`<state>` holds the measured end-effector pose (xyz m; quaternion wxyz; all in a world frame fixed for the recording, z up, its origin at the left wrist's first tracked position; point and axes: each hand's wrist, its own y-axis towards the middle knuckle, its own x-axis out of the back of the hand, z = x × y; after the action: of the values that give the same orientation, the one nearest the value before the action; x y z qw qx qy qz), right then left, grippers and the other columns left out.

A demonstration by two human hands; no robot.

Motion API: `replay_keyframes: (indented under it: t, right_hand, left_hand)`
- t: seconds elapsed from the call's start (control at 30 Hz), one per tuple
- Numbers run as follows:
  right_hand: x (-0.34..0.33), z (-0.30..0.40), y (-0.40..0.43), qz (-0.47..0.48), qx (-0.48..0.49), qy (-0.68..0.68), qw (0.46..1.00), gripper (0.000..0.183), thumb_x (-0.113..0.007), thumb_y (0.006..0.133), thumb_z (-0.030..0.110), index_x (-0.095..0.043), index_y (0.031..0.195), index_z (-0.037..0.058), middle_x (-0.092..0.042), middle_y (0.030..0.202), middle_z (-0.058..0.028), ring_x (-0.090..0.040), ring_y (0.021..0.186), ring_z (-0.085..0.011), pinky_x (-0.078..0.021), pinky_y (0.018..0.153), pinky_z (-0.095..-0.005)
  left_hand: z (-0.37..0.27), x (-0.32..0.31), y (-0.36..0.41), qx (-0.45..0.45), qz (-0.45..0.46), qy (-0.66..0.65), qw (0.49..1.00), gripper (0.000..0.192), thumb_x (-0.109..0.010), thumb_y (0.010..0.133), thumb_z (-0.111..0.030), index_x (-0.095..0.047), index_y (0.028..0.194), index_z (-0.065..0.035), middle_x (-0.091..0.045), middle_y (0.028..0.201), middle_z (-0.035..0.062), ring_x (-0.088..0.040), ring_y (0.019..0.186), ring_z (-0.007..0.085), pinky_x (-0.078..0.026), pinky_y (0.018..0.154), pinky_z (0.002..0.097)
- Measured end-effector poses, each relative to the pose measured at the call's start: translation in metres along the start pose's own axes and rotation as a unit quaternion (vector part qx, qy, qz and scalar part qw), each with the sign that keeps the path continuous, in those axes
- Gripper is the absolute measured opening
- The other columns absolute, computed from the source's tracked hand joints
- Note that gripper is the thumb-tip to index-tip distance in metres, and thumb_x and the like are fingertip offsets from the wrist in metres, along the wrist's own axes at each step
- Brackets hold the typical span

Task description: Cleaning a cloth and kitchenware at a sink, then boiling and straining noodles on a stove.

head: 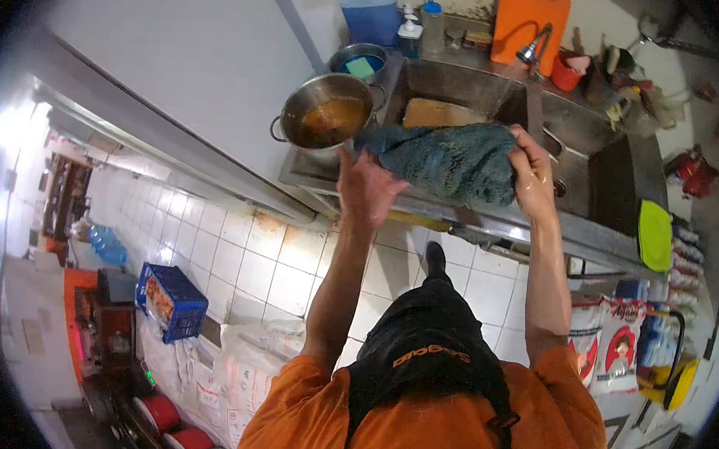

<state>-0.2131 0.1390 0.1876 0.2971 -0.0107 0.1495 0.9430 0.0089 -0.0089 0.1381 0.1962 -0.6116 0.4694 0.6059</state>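
A dark grey-green terry cloth (456, 159) is stretched sideways above the front rim of a steel double sink (467, 77). My right hand (532, 173), wet and shiny, pinches its right end. At the cloth's blurred left end is my left hand (368, 185), fingers partly spread; whether they grip the cloth is unclear. Just beyond that hand stands a two-handled steel pot (292, 110) with brownish liquid inside. Water runs from the faucet (526, 52) into the left basin, where a tan board-like item (443, 113) lies partly behind the cloth.
Behind the pot, a metal bowl (339, 56) holds blue liquid and a light green sponge (360, 68). An orange cutting board (526, 25) leans on the wall beside a red container (565, 76). A lime-green item (654, 235) hangs at the counter's right end. Sacks (245, 384) lie behind me on the left.
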Motion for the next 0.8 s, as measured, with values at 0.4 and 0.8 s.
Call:
replay_keyframes:
  t: [0.4, 0.8]
  right_hand:
    - [0.022, -0.032, -0.168, 0.082, -0.345, -0.086, 0.931, 0.078, -0.068, 0.082, 0.042, -0.034, 0.139, 0.0001, -0.047, 0.133, -0.0129, -0.044, 0.118, -0.0216, -0.0322, 0.104, -0.0347]
    - [0.106, -0.046, -0.255, -0.094, -0.232, 0.033, 0.968, 0.054, -0.077, 0.07, 0.005, -0.057, 0.12, 0.0005, -0.065, 0.103, -0.0124, -0.06, 0.095, -0.0188, -0.0483, 0.084, -0.0294]
  left_hand:
    - [0.104, -0.05, -0.052, 0.202, 0.049, 0.462, 0.862, 0.063, -0.066, 0.069, 0.009, -0.047, 0.128, -0.0047, -0.052, 0.128, 0.0099, -0.052, 0.116, 0.0202, -0.044, 0.094, 0.0308]
    - [0.112, 0.001, -0.053, 0.31, 0.102, 0.884, 0.334, 0.032, -0.069, 0.079, -0.021, -0.065, 0.107, -0.0063, -0.064, 0.106, 0.0191, -0.057, 0.099, 0.0393, -0.044, 0.087, 0.0419]
